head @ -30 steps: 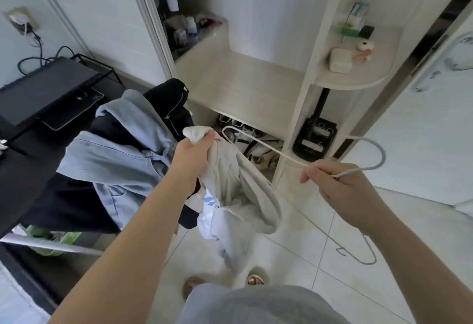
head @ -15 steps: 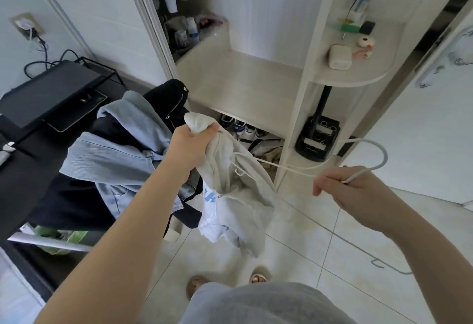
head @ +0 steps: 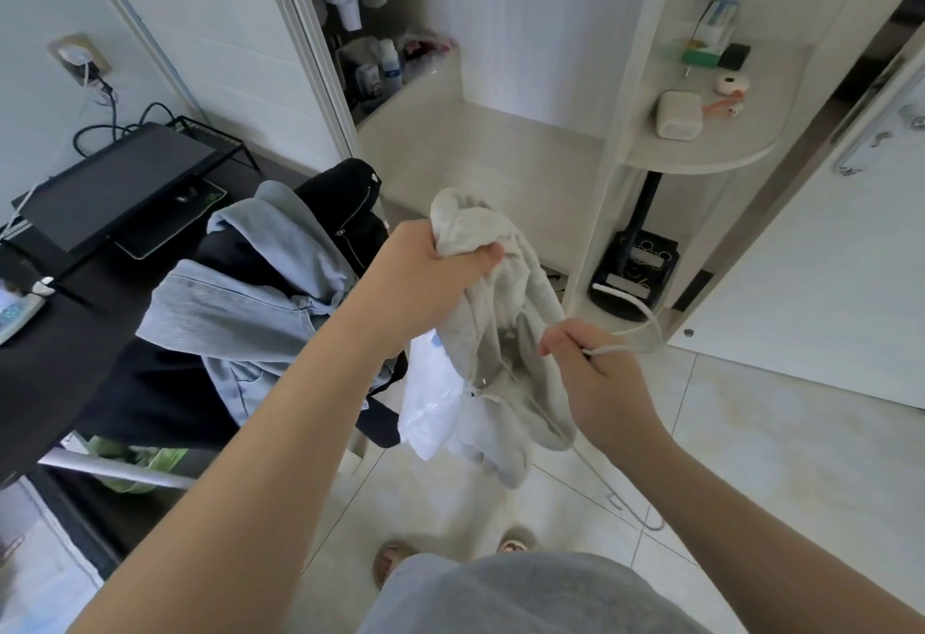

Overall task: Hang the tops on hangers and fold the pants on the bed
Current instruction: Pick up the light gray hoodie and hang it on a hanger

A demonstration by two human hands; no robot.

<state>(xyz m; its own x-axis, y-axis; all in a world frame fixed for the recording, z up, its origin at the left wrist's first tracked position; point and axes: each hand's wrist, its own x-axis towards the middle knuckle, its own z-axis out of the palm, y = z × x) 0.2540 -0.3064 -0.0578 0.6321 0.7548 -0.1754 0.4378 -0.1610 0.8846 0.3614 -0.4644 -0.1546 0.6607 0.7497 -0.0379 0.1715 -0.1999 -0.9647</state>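
Note:
A pale grey top (head: 505,333) with a white part below hangs bunched in front of me over the tiled floor. My left hand (head: 430,273) grips its upper end, fingers curled round the cloth. My right hand (head: 595,368) pinches the neck of a white wire hanger (head: 645,313), whose hook curves up to the right. One arm of the hanger is hidden inside the top; its lower corner shows near the floor. A light blue shirt (head: 255,298) and dark garments (head: 345,213) lie heaped at the left.
An open pale wooden wardrobe (head: 505,158) stands ahead, with small items on a rounded side shelf (head: 711,153) and shoes below. A black desk (head: 60,333) with a laptop is at the left. A white door (head: 826,283) stands right. My feet show below.
My right hand has moved left with the hanger, pushing it into the grey top. My left hand has lifted the top's upper end slightly and shifted right.

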